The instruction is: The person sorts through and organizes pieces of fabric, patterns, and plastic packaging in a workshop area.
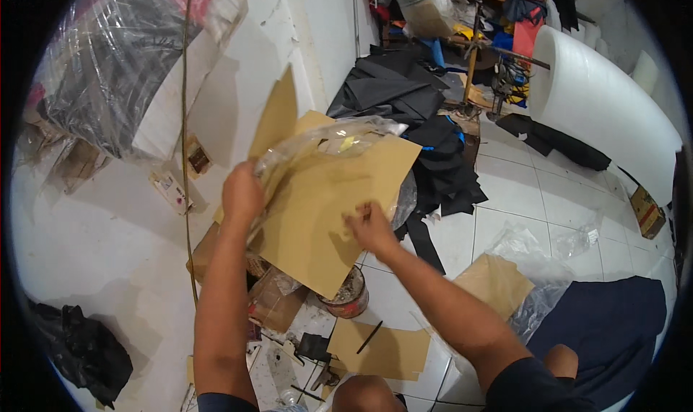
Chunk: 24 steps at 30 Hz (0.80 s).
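My left hand point(243, 192) is closed on the edge of a brown paperboard sheet point(276, 116) that stands up steeply, with clear plastic film point(339, 129) bunched beside it. In front of me a larger brown sheet point(317, 217) lies tilted over a pile. Just above its right part hovers my right hand point(372, 228), fingers loosely bent and apart, slightly blurred, with nothing visible in them. Whether its fingertips touch the sheet I cannot tell. Under the sheet's near corner stands a round tub point(346, 296).
Black fabric point(390, 87) is heaped behind the sheets. A big white foam roll point(606, 109) leans at the right. Dark blue cloth point(599, 332) and a brown sheet in plastic point(498, 286) lie near right. A black bag point(79, 354) sits at left; a cord point(186, 123) hangs down.
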Each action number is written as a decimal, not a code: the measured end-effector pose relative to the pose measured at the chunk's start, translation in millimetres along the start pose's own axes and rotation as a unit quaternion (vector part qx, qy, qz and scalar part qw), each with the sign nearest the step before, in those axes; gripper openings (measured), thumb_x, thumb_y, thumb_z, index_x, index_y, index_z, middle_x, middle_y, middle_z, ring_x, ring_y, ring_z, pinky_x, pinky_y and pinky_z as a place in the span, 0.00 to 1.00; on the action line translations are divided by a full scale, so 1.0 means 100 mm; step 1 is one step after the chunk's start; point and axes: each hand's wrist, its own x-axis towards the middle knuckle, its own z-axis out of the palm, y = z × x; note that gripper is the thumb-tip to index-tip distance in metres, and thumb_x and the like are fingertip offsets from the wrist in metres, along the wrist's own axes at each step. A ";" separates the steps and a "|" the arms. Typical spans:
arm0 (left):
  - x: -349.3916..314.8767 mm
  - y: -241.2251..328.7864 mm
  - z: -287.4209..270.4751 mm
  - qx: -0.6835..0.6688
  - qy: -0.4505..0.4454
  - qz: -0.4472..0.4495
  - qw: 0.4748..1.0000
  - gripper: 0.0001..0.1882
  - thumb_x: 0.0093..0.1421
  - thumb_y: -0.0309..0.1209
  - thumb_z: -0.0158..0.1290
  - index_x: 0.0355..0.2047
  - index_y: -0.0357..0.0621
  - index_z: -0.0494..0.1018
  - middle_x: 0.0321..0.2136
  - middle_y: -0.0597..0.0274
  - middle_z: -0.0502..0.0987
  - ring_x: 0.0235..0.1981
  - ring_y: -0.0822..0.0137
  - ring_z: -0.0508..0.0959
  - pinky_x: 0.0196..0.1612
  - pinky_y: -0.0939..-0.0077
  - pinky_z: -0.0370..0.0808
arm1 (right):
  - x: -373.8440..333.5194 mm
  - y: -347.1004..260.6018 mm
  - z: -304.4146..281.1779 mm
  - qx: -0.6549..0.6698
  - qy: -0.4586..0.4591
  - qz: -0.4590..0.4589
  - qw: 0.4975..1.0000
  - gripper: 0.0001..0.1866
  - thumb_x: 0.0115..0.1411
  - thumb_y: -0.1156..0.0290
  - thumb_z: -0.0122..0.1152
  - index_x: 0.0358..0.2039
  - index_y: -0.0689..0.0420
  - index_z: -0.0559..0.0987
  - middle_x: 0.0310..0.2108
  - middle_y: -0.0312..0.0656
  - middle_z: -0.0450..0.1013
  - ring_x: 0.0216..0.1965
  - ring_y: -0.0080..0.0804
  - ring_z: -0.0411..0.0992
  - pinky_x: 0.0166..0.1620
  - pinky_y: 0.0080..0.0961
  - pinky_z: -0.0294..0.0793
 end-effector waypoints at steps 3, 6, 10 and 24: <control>0.17 -0.12 -0.04 0.021 0.029 0.002 0.999 0.19 0.51 0.23 0.44 0.44 0.38 0.74 0.39 0.42 0.75 0.41 0.44 0.75 0.46 0.55 0.70 | -0.46 0.28 0.04 -0.076 -0.023 0.071 0.994 0.29 0.51 0.53 0.64 0.39 0.64 0.66 0.31 0.51 0.72 0.34 0.42 0.73 0.41 0.33 0.71; 0.25 -0.13 -0.06 0.048 0.001 -0.008 0.999 0.20 0.51 0.23 0.44 0.45 0.39 0.73 0.38 0.42 0.76 0.41 0.44 0.75 0.46 0.55 0.70 | -0.66 0.37 0.15 -0.040 -0.031 0.157 0.986 0.25 0.52 0.59 0.64 0.39 0.65 0.66 0.29 0.50 0.71 0.30 0.39 0.73 0.34 0.31 0.73; 0.19 -0.06 -0.04 0.028 -0.024 -0.006 0.999 0.20 0.51 0.23 0.44 0.45 0.40 0.74 0.38 0.41 0.76 0.41 0.44 0.75 0.47 0.56 0.71 | -0.57 0.18 0.23 0.246 0.002 0.232 0.941 0.22 0.55 0.68 0.61 0.42 0.65 0.63 0.28 0.44 0.70 0.22 0.30 0.71 0.23 0.25 0.73; -0.10 0.37 -0.37 -0.127 -0.413 -0.035 0.901 0.32 0.52 0.53 0.52 0.46 0.37 0.74 0.41 0.53 0.77 0.45 0.62 0.74 0.50 0.71 0.67 | 0.50 -1.12 0.23 0.240 -0.237 0.088 0.937 0.23 0.58 0.56 0.58 0.43 0.61 0.63 0.36 0.44 0.67 0.30 0.29 0.69 0.26 0.28 0.75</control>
